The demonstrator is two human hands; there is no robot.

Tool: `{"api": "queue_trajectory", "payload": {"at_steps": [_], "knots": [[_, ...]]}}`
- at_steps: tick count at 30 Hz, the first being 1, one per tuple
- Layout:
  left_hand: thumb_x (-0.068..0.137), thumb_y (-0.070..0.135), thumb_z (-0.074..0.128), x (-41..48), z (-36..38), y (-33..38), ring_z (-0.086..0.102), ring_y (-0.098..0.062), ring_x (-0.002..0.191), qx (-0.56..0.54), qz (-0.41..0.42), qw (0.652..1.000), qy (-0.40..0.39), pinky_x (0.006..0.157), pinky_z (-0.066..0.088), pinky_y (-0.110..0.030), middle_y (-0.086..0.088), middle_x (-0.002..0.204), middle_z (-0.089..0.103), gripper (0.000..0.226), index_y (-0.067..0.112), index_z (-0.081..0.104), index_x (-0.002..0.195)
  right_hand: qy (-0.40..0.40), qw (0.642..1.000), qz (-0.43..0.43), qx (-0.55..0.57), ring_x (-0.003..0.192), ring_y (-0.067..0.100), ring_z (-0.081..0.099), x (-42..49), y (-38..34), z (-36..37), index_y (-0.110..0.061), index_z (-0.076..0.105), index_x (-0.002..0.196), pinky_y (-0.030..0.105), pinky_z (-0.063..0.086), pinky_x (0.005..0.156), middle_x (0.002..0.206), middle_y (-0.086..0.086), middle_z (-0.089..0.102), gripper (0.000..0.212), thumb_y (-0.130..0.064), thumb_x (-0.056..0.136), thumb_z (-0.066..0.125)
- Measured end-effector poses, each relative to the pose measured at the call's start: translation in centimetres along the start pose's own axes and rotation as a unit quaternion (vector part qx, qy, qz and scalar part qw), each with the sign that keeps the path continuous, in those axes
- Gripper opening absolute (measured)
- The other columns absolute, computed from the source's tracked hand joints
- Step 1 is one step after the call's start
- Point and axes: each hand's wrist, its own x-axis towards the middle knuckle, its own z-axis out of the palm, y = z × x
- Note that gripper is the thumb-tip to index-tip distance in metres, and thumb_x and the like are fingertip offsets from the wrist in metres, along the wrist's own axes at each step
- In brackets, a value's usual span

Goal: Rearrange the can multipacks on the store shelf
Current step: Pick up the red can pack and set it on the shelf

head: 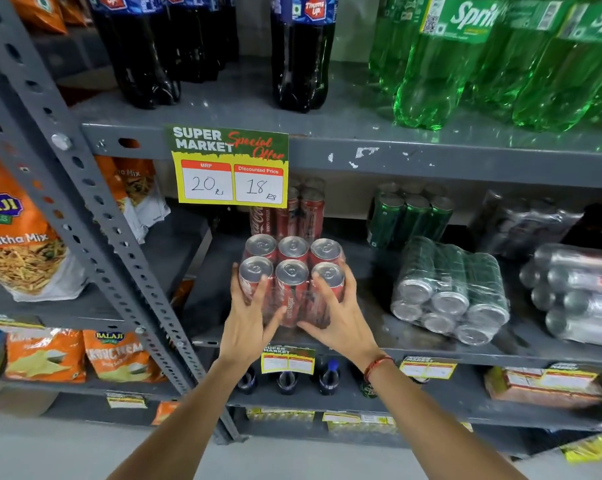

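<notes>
A shrink-wrapped multipack of red cola cans stands upright near the front of the grey middle shelf. My left hand presses its left side and my right hand its right side, fingers spread around the front cans. A second red can multipack stands upright behind it. To the right, a green can multipack stands upright at the back, and another green can multipack lies on its side with can bottoms facing me. A silver can multipack lies on its side at the far right.
A price sign hangs from the upper shelf edge above the red cans. Dark cola bottles and green bottles stand on the shelf above. A slanted perforated steel post borders the left, with snack bags beyond it.
</notes>
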Motion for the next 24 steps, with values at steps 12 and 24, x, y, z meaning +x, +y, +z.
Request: {"api": "queue_trajectory", "payload": {"at_steps": [12,24], "knots": [[0.086,0.057,0.047,4.8,0.2,9.1,-0.009,-0.044,0.143,-0.228,-0.394,0.885,0.094,0.114,0.013,-0.059,-0.015,0.154,-0.027,0.072,0.040,0.013,0.147,-0.213,0.953,0.145,0.161,0.130,0.025,0.039,10.0,0.9,-5.1,-0.031,0.044,0.137,0.029,0.030,0.103,0.129,0.001,0.040,0.064,-0.043,0.079,0.069],[0.051,0.044,0.081,14.3,-2.9,0.5,0.049,-0.019,0.126,-0.275,-0.208,0.906,-0.248,0.104,0.042,-0.036,-0.003,0.138,0.052,0.090,0.031,0.049,0.133,0.076,0.948,0.269,0.154,0.124,0.019,0.022,0.6,-7.9,0.8,-0.032,0.033,0.142,0.035,0.024,0.108,0.134,0.004,0.028,0.081,-0.077,0.075,0.042]]}}
